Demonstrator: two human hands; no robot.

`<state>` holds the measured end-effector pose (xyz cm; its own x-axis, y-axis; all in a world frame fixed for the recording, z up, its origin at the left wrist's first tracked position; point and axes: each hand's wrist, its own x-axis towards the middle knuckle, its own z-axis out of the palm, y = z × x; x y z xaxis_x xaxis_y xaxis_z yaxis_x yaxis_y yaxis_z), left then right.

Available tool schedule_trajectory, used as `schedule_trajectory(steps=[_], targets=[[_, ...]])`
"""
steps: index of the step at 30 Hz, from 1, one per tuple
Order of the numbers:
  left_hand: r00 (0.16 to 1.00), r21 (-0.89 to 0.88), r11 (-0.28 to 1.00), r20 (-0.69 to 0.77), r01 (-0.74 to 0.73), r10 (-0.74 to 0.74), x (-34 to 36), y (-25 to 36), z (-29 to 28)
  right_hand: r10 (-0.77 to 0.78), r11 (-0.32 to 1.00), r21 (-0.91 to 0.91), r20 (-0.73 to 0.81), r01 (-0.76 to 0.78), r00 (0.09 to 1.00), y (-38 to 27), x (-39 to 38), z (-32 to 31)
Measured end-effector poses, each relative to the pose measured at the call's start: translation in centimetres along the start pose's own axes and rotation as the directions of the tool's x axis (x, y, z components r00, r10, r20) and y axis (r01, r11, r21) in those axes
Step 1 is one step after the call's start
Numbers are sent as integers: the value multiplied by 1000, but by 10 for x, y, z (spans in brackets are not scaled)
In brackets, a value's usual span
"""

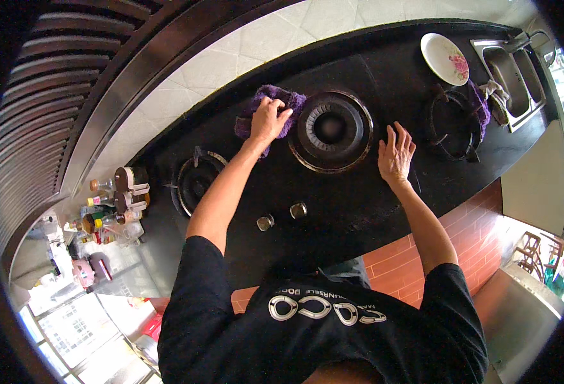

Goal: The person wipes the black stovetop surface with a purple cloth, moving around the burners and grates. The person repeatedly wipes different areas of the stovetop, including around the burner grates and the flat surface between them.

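Note:
A purple cloth (pixel 296 101) lies bunched on the black countertop (pixel 352 208), left of a round burner (pixel 359 137) that has no pan support on it. My left hand (pixel 269 121) presses on this cloth with its fingers bent into it. To the right of the burner, my right hand (pixel 396 155) rests flat on the counter, fingers spread and nothing in them. Below the burner sit two metallic stove knobs (pixel 298 210). Another burner (pixel 195 182), with its support ring, is partly behind my left forearm.
A removed pan support ring (pixel 437 136) lies at the right beside another purple cloth (pixel 479 110) and a grey rag (pixel 496 102). Behind them are a flower-patterned plate (pixel 439 57) and a double sink (pixel 519 86). Bottles (pixel 106 201) stand at the left end, under a slatted range hood (pixel 70 83).

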<state>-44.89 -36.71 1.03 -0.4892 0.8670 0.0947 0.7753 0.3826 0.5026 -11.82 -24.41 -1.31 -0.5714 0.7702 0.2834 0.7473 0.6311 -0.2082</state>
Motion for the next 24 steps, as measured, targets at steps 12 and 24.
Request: schedule_trajectory(steps=[12,24], targets=[[965,84,996,264,-22,-1,27,-2,-6,14,1000,-12,39,-14,999,-3,3,-4],[985,146,981,138,-127,107,35,15,-1,13,1000,-13,42,-13,999,-4,6,-6]])
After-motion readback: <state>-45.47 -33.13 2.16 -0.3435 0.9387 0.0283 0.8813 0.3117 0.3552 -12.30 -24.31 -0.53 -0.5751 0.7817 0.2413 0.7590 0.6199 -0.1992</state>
